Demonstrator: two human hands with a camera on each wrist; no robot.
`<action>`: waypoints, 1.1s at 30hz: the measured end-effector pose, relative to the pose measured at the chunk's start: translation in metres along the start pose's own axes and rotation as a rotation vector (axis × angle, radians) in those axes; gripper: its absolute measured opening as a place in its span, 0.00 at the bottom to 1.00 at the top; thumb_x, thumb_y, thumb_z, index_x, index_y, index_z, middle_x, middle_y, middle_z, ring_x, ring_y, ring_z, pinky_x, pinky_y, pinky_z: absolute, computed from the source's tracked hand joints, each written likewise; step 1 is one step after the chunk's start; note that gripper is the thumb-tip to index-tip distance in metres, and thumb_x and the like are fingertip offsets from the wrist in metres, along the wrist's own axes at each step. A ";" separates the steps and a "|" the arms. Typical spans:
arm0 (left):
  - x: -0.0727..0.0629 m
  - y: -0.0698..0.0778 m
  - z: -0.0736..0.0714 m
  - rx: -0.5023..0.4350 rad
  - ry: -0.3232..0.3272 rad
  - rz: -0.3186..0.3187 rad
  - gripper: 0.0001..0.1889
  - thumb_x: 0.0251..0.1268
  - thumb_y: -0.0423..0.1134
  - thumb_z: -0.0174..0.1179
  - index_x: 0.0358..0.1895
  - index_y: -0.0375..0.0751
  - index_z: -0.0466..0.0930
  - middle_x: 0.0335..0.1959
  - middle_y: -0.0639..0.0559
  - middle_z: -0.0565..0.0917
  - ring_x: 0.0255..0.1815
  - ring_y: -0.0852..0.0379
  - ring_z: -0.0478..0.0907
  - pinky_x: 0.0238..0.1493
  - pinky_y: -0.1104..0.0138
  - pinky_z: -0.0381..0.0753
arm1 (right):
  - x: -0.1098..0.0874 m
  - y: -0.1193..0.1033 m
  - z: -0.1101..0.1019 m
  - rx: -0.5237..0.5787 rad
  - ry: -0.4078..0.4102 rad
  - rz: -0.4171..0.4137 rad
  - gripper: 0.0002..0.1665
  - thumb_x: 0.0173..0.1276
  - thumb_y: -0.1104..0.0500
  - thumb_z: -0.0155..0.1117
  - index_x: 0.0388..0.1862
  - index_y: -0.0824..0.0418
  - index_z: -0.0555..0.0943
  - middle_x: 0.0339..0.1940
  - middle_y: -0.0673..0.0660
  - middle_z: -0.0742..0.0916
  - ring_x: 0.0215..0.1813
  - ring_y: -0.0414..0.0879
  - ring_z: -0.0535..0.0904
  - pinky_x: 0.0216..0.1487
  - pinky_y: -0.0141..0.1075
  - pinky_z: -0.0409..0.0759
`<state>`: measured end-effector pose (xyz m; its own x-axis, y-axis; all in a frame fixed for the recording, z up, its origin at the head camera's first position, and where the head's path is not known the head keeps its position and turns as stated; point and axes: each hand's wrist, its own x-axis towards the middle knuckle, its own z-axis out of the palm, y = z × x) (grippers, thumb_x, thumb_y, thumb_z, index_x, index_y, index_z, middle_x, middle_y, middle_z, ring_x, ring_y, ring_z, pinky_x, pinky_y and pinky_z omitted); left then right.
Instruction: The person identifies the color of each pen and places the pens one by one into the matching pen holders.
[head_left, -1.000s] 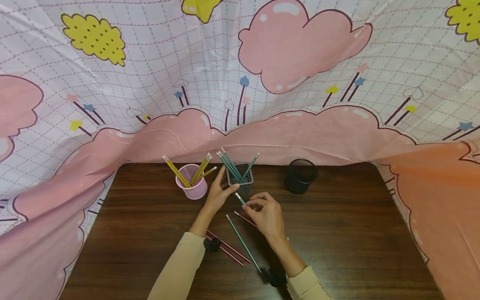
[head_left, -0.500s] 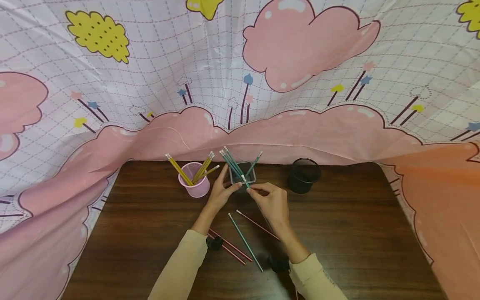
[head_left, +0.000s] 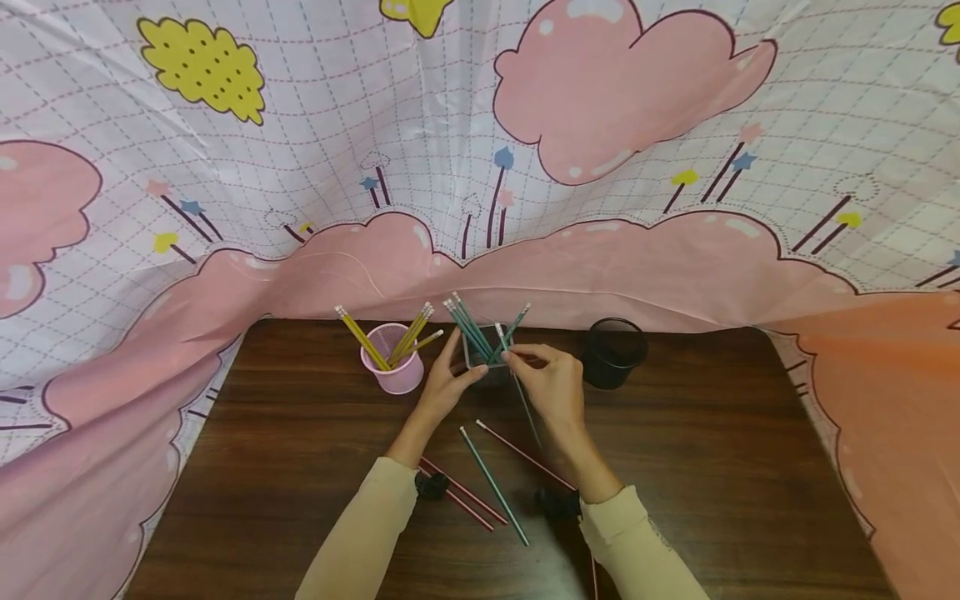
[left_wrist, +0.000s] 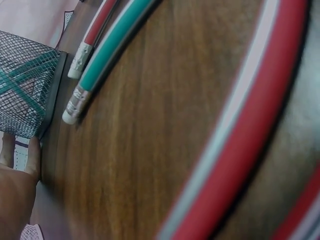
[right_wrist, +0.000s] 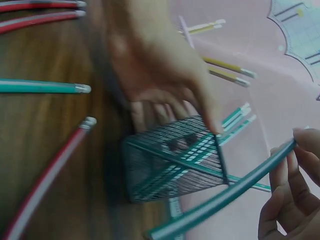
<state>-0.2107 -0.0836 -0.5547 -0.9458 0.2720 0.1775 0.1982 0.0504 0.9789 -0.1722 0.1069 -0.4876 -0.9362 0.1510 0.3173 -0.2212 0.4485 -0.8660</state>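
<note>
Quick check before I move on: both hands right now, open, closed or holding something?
Left hand: holding the square mesh cup, thumb at its rim.
Right hand: pinching a teal pencil near its eraser end.

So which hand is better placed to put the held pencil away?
Likely the right hand: it pinches the green pencil near the square mesh cup, while the left hand touches that cup.

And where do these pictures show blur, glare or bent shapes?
Left wrist: large red pencil looks curved, table has pale glare at right; right wrist: held green pencil looks bowed, left hand blurred; head: loose green pencil looks straight.
</note>
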 end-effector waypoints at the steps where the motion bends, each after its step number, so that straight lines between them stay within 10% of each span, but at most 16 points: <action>1: 0.000 0.001 0.000 0.000 0.003 -0.002 0.46 0.65 0.32 0.65 0.80 0.36 0.44 0.76 0.32 0.57 0.73 0.33 0.60 0.67 0.42 0.67 | 0.004 -0.002 -0.001 -0.002 0.007 0.005 0.09 0.61 0.55 0.76 0.35 0.58 0.91 0.27 0.52 0.90 0.27 0.42 0.86 0.27 0.32 0.83; 13: 0.001 0.007 0.000 0.047 -0.005 -0.022 0.45 0.65 0.33 0.65 0.79 0.33 0.45 0.73 0.28 0.60 0.71 0.30 0.61 0.66 0.39 0.67 | 0.035 -0.013 -0.005 -0.005 0.083 0.017 0.10 0.60 0.53 0.77 0.35 0.58 0.91 0.29 0.52 0.90 0.30 0.42 0.87 0.29 0.30 0.82; 33: 0.000 0.007 -0.004 0.034 -0.032 -0.088 0.47 0.65 0.35 0.66 0.80 0.39 0.43 0.74 0.30 0.59 0.70 0.34 0.64 0.65 0.45 0.71 | 0.075 -0.029 -0.004 0.309 0.142 0.118 0.10 0.67 0.62 0.69 0.41 0.69 0.85 0.35 0.62 0.88 0.31 0.55 0.88 0.33 0.40 0.87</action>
<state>-0.2106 -0.0871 -0.5471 -0.9513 0.2957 0.0874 0.1240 0.1073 0.9865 -0.2352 0.1090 -0.4366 -0.9176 0.3167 0.2401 -0.2063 0.1366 -0.9689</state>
